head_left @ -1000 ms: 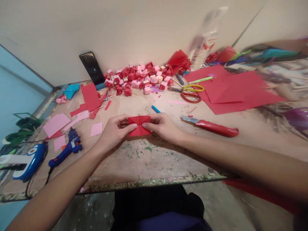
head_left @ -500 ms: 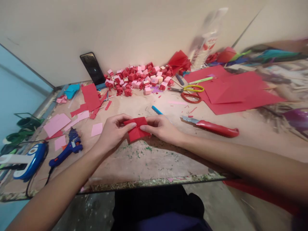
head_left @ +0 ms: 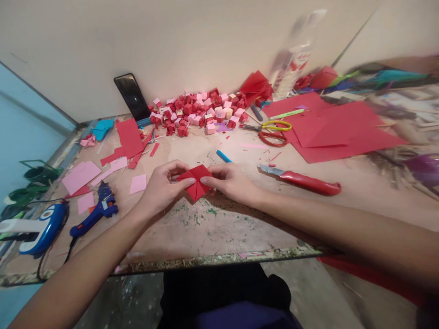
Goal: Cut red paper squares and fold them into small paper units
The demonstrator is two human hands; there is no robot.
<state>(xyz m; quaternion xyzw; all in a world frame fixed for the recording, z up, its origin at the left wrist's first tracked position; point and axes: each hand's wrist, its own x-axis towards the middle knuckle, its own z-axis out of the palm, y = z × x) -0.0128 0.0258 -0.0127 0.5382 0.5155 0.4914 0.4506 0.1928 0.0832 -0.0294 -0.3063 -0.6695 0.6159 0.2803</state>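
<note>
A small folded square of red paper (head_left: 196, 188) is held up over the table, turned cornerwise like a diamond with creases meeting at its middle. My left hand (head_left: 167, 186) pinches its left corner, thumb on top. On the opposite side my right hand (head_left: 229, 183) pinches the right corner, its thumb also on the paper's face. The fingers behind the sheet are partly hidden. Just beyond my right hand lies a blue pen (head_left: 223, 156), partly covered by it. To the right rests a knife with a red handle (head_left: 308, 182).
Small pink and red folded paper pieces (head_left: 197, 112) are heaped by the wall, beside a leaning phone (head_left: 132, 97). Scissors (head_left: 274, 132), red sheets (head_left: 336, 128) and a plastic bottle (head_left: 297, 61) stand or lie right. A blue glue gun (head_left: 99, 210) and pink paper (head_left: 82, 177) lie left.
The red paper has been rotated between my fingers, from roughly square-on to cornerwise. Both hands stay in nearly the same place; the other things have not moved.
</note>
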